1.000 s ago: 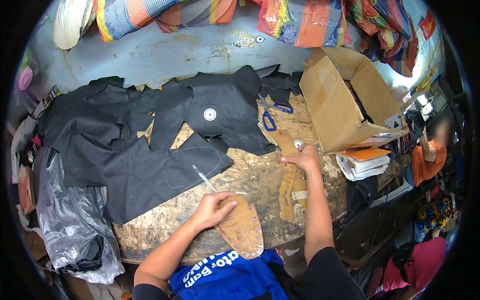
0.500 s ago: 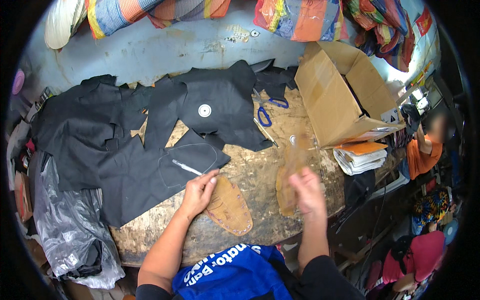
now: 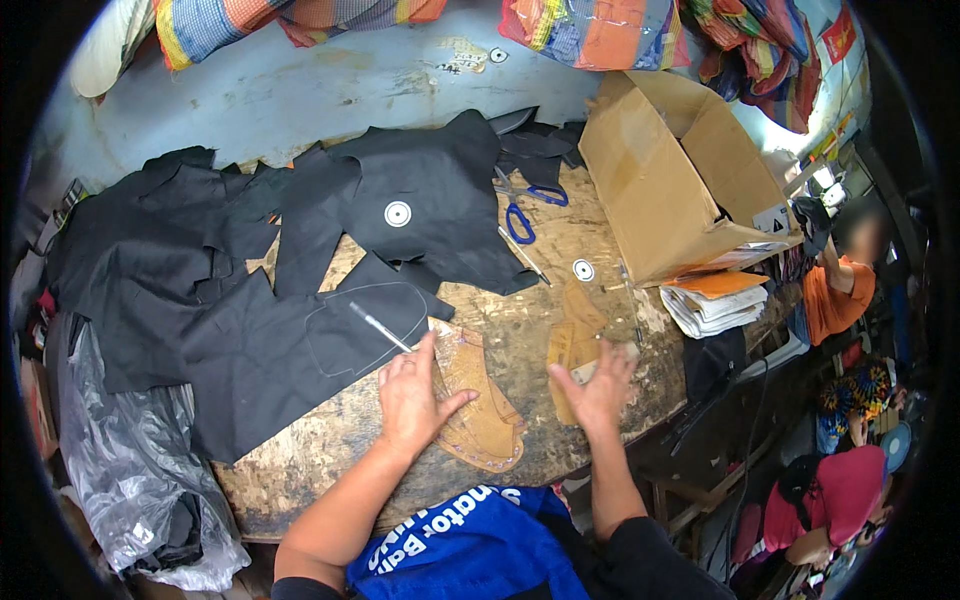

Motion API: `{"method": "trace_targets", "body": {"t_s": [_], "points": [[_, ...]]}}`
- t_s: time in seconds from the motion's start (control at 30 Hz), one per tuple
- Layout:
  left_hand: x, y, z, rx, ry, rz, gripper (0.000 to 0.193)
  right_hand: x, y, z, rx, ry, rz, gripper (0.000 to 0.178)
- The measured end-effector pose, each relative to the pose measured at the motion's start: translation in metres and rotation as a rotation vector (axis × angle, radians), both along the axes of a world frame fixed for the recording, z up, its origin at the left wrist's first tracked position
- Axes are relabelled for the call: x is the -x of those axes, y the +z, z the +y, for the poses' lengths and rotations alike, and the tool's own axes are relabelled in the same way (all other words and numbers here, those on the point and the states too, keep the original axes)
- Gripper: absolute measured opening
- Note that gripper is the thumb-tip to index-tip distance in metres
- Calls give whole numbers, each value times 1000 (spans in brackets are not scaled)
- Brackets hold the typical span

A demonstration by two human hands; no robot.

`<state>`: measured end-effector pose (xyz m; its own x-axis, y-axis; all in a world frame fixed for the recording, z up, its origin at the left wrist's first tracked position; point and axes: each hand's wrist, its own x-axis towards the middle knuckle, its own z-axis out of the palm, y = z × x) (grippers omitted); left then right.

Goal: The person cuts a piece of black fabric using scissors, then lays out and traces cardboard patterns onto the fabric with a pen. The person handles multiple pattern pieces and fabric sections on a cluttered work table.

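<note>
A left hand [image 3: 410, 400] holds a pen [image 3: 378, 325], seemingly to keep it handy, its thumb over a brown pattern [image 3: 478, 440]; the right hand [image 3: 598, 388] spreads wide over other patterns [image 3: 572, 340].

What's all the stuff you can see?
table: one, brown, centre
black sheets: several, black, on table
flat templates: several, tan, table middle
pen: one, whitish, by left hand
scissors: one pair, blue-handled, far side
thin stick: one, pale, near scissors
cardboard box: one, brown, right
folded stack: one, white-orange, by box
round markers: three, white, scattered
plastic bag: one, clear, left
checked cloths: several, multicoloured, top
other people: three or more, mixed colours, right
blue garment: one, blue, bottom
left hand: one, bare, on templates
right hand: one, bare, at templates
</note>
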<state>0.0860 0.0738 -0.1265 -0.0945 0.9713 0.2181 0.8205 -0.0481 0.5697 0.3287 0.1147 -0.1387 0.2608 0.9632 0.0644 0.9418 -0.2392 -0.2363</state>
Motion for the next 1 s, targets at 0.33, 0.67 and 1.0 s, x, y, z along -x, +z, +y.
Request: {"method": "trace_targets", "body": {"t_s": [0.33, 0.67, 1.0], "points": [[31, 2, 3, 41, 25, -628, 83, -10, 6, 3, -184, 203, 320, 95], [40, 6, 1, 166, -77, -1029, 83, -20, 25, 15, -11, 4, 282, 77], [62, 2, 5, 139, 70, -1084, 86, -33, 28, 23, 148, -101, 383, 69]]}}
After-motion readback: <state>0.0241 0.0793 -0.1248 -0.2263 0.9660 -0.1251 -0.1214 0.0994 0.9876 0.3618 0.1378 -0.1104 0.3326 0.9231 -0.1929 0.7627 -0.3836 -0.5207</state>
